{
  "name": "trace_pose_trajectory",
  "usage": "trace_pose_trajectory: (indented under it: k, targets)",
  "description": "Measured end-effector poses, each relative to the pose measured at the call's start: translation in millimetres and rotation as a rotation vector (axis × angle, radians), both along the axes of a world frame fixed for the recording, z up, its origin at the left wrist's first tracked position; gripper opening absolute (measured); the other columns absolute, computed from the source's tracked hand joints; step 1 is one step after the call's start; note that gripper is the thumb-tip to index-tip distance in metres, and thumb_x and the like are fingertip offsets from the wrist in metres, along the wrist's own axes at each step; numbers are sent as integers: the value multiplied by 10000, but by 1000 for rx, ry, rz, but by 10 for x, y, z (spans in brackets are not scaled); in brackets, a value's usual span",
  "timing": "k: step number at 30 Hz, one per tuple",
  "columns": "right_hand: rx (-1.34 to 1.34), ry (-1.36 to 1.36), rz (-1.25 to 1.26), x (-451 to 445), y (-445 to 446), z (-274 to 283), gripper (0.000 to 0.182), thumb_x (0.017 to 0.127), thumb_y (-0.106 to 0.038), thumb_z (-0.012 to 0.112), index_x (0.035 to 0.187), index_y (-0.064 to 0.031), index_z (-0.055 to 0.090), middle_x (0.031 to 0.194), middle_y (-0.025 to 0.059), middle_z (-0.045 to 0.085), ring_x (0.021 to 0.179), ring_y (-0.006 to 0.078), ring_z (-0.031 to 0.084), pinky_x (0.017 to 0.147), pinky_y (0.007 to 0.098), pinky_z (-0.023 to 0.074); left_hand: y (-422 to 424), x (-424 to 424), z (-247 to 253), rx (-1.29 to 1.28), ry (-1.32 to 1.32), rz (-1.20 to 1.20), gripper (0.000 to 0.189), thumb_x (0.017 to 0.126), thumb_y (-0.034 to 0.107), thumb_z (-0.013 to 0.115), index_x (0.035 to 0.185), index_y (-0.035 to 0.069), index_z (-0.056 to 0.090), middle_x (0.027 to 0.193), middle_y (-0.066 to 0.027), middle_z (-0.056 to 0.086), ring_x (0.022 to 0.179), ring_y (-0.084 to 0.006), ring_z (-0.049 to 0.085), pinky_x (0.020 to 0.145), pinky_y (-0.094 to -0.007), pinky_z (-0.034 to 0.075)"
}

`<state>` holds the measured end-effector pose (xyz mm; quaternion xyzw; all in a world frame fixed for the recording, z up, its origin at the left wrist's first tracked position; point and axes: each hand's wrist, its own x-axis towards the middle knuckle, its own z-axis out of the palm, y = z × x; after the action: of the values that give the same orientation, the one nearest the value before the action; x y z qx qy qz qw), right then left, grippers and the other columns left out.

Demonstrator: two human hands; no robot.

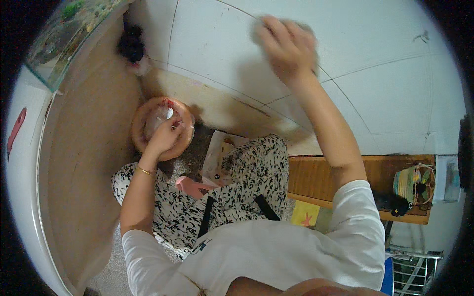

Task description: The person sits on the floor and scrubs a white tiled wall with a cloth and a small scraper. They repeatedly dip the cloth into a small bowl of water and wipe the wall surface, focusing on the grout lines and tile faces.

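My left hand is over a round tan bin lined with clear plastic. Its fingers are bent in beside a small white scrap, and whether they pinch it is unclear. Blurred by motion, my right hand is raised in front of a white tiled wall, fingers curled. A greyish blur edges that hand; whether it is shadow or something held cannot be made out. Red bits show at the bin's far rim.
A brown panel rises at the left, below a glass tank. A dark fuzzy object is near the wall. A pink item is between my legs. A wooden bench and metal rack stand at right.
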<state>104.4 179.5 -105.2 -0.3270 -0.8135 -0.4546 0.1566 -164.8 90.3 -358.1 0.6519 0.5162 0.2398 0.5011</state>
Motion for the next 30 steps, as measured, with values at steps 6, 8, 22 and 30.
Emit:
trace_pose_trajectory:
  k: [6, 8, 22, 30]
  targets:
    - [-107, -91, 2, -82, 4, 202, 312, 717, -221, 598, 1030, -226, 604, 1206, -103, 526, 1013, 154, 472, 784, 356, 372, 33, -99, -49, -10, 169, -19, 348, 880, 271, 533, 1138, 40, 559, 1021, -206, 623, 939, -370, 600, 811, -438, 463]
    - [-30, -124, -117, 308, -233, 224, 316, 722, -217, 594, 1037, -237, 600, 1203, -102, 516, 1030, 155, 462, 816, 356, 357, 66, -13, 165, 102, 302, -63, 319, 874, 285, 535, 1085, 50, 580, 984, -208, 629, 935, -378, 600, 805, -450, 464]
    - [-100, -234, -130, -71, 163, -81, 279, 723, -206, 588, 1000, -234, 612, 1174, -65, 527, 1010, 169, 477, 853, 387, 315, -137, 19, -420, 84, 229, -190, 272, 842, 250, 546, 1032, 66, 611, 993, -174, 634, 892, -352, 617, 783, -446, 490]
    - [-178, -254, -217, 133, -33, -3, 311, 723, -175, 574, 1026, -236, 613, 1184, -30, 505, 1055, 208, 472, 846, 415, 312, -111, -19, -335, 94, 283, -138, 278, 837, 240, 551, 990, 18, 614, 1005, -180, 626, 892, -360, 612, 766, -456, 485]
